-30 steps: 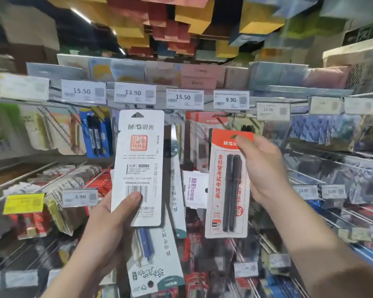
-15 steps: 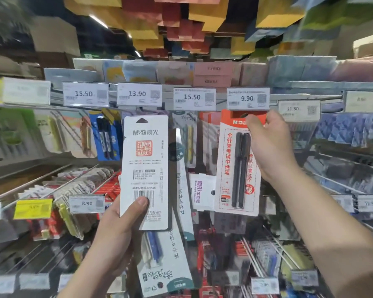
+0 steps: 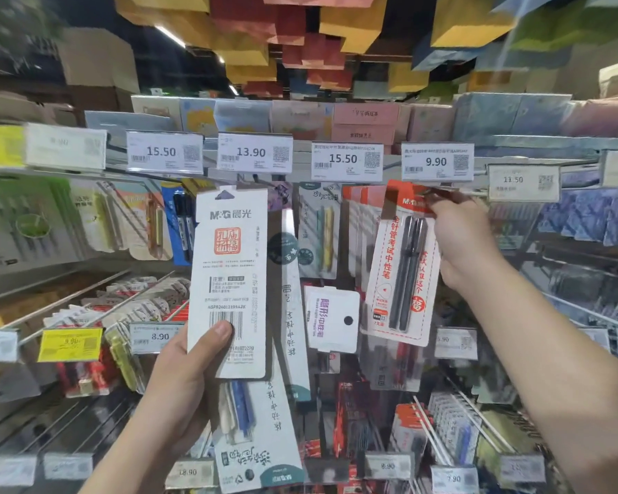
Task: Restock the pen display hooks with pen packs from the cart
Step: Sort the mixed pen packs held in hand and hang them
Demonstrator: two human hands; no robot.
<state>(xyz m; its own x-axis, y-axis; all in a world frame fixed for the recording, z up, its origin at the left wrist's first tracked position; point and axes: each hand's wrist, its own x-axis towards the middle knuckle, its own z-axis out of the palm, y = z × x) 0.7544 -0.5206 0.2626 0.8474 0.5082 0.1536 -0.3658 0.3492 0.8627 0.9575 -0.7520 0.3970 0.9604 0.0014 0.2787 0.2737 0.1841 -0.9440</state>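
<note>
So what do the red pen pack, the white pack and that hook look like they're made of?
Red pen pack: printed card, apparently under a clear plastic blister; its edge glints.
White pack: matte card, flat printed back with no shine.
Hook: thin pale rod, probably metal wire, though blurred.

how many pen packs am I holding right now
3. The left hand holds a white pack and another pack behind it; the right hand holds a red pack. More may be hidden behind.
</note>
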